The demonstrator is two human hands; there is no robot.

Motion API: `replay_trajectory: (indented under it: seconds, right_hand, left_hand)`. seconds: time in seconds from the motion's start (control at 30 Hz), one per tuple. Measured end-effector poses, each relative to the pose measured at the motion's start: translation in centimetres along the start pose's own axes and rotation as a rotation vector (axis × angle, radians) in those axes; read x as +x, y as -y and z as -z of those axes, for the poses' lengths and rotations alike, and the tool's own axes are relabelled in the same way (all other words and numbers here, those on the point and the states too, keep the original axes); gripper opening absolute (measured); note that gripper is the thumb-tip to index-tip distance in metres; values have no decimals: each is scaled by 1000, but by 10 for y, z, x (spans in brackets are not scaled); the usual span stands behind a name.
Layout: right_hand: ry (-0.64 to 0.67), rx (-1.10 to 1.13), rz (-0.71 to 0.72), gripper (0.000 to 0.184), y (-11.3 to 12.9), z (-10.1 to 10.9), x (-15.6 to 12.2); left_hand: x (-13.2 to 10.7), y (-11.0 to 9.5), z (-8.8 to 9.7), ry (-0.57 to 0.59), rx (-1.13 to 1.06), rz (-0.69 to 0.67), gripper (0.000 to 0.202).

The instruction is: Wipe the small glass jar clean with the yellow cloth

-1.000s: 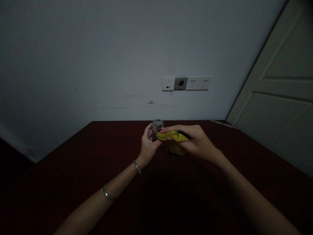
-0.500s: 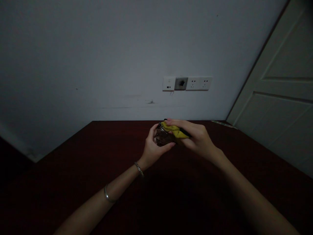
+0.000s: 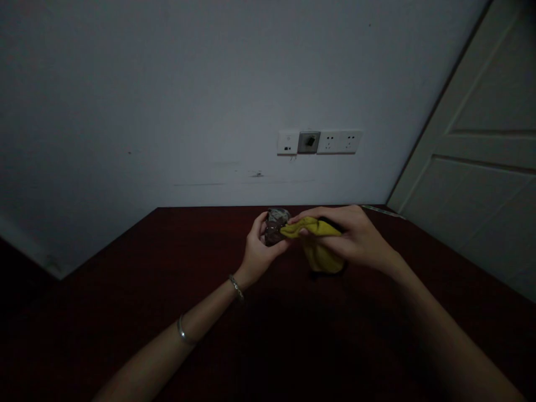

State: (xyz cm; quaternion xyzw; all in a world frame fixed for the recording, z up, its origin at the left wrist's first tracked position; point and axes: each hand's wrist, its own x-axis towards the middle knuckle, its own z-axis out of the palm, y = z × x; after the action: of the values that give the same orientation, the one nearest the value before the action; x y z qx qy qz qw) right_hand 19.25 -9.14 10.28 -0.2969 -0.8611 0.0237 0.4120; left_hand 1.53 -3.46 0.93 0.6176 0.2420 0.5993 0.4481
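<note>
My left hand [image 3: 260, 245] is closed round a small, clear faceted glass object [image 3: 276, 228], perhaps a cup or jar; the dim light hides its exact kind. In my right hand [image 3: 349, 231] a yellow cloth [image 3: 322, 254] with a dark edge is pinched between thumb and fingers. A folded corner of the cloth touches the right side of the glass object, and the rest hangs below the right hand. Both hands are above the dark red table, near its far edge.
The dark red table [image 3: 188, 251] meets a pale wall [image 3: 188, 100]. Sockets and a switch [image 3: 318, 142] are set in the wall. A panelled door [image 3: 481, 151] stands at the right, with a thin patterned strip [image 3: 383, 211] near the table's back right corner.
My right hand has drawn the cloth back from over the top of the glass object to its right side. More cloth now hangs down. The left hand keeps its hold, moving slightly left.
</note>
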Motion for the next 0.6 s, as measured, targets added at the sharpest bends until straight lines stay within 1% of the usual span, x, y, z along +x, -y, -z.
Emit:
replay_trajectory:
  seconds: [0.07,0.13,0.2,0.3,0.37,0.5,0.53,0.6]
  right_hand:
    - [-113,1,-70,23,-3,0,1]
    - [-183,-14,-103,27,-7,-2,1]
    - [-182,-46,-92,34,-11,-4,2]
    - [-129,-75,-56,41,-12,-6,2]
    - [-117,-68,-45,38,-11,-7,1]
    - [-108,17,-83,22,-6,-6,2]
    - [-126,45,-104,19,-5,-6,2]
    - [-205,94,-152,16,-5,-5,3]
  left_hand:
    - [-1,-2,0,-10,-18,31,73]
    - [-1,-4,-2,-14,-38,56,74]
    - [-1,-7,-4,-7,-58,79,73]
    - [-1,-9,-6,-3,-66,102,73]
    - [-1,-10,-7,-3,-70,110,74]
    - [0,-9,-4,7,-108,147,72]
    - [0,-9,-2,12,-130,157,70]
    - [2,-8,1,31,-192,181,65]
